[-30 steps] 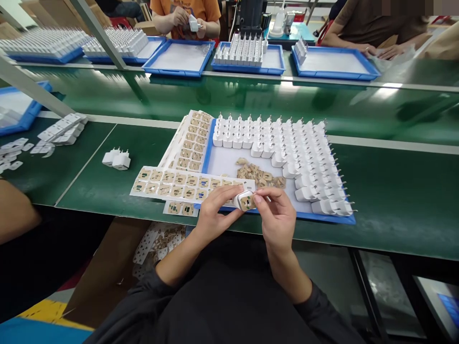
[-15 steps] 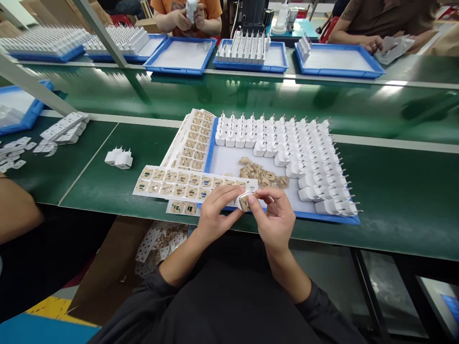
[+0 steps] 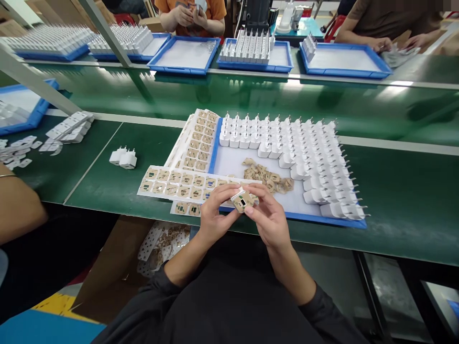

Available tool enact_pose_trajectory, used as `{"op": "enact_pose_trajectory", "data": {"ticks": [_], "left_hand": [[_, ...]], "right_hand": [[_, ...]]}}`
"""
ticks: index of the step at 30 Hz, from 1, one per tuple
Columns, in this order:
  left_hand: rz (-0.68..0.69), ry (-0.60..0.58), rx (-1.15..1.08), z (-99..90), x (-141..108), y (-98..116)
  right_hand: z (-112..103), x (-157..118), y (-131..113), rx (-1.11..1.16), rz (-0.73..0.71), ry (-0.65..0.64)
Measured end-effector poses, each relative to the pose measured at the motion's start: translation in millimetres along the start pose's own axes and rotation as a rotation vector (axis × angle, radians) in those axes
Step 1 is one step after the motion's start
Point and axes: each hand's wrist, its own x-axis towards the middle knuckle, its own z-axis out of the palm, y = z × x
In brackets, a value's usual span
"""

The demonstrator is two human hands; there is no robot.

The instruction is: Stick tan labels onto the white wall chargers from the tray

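Observation:
A white plug charger (image 3: pixel 236 193) is in my left hand (image 3: pixel 216 212), its fingers and thumb closed on the sides. Across the charger's face lies a tan die-cut sticker (image 3: pixel 239 202) with a dark window and a slot. My right hand (image 3: pixel 269 217) pinches the right edge of that sticker, thumb in front and fingers behind. Whether the sticker lies flat on the charger I cannot tell. Just left of my hands, a sheet of tan stickers (image 3: pixel 186 178) overlaps the tray's front left corner. Beyond my fingers is a pile of loose tan pieces (image 3: pixel 267 176).
A blue-rimmed tray (image 3: pixel 311 217) holds rows of white chargers (image 3: pixel 283 138). More sticker sheets (image 3: pixel 199 143) are stacked at its left. Two chargers (image 3: pixel 123 157) stand on the green table (image 3: pixel 96 184). Across the belt are more trays (image 3: pixel 179 71) and two people at work.
The charger's face has turned towards me, so more of the tan sticker shows. My right hand has shifted slightly left. The view has moved a little.

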Motion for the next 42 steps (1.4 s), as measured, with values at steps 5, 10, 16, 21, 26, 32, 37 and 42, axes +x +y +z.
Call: {"op": "enact_pose_trajectory", "data": {"ticks": [5, 10, 16, 21, 26, 32, 37, 42], "left_hand": [[0.205, 0.04, 0.206, 2.3, 7, 1], [0.346, 0.083, 0.313, 5.2, 9, 0], [0.365, 0.097, 0.322, 5.4, 6, -4], [0.31, 0.098, 0.246, 4.1, 7, -2], [0.245, 0.048, 0.192, 1.3, 5, 0], [0.094, -0.015, 0.166, -0.1, 3, 11], [-0.066, -0.018, 0.214, -7.8, 8, 14], [-0.1, 0.015, 0.157, -15.8, 9, 7]], "right_hand": [[9, 2, 5, 0.108, -0.01, 0.098], [18, 5, -1, 0.163, -0.008, 0.148], [22, 6, -6, 0.185, 0.053, 0.191], [13, 5, -6, 0.2, 0.09, 0.099], [-6, 11, -12, -0.061, -0.004, -0.071], [-12, 16, -18, -0.579, -0.523, -0.035], [-20, 11, -7, -0.42, -0.592, 0.132], [-55, 32, 13, -0.689, -0.235, 0.321]]}}
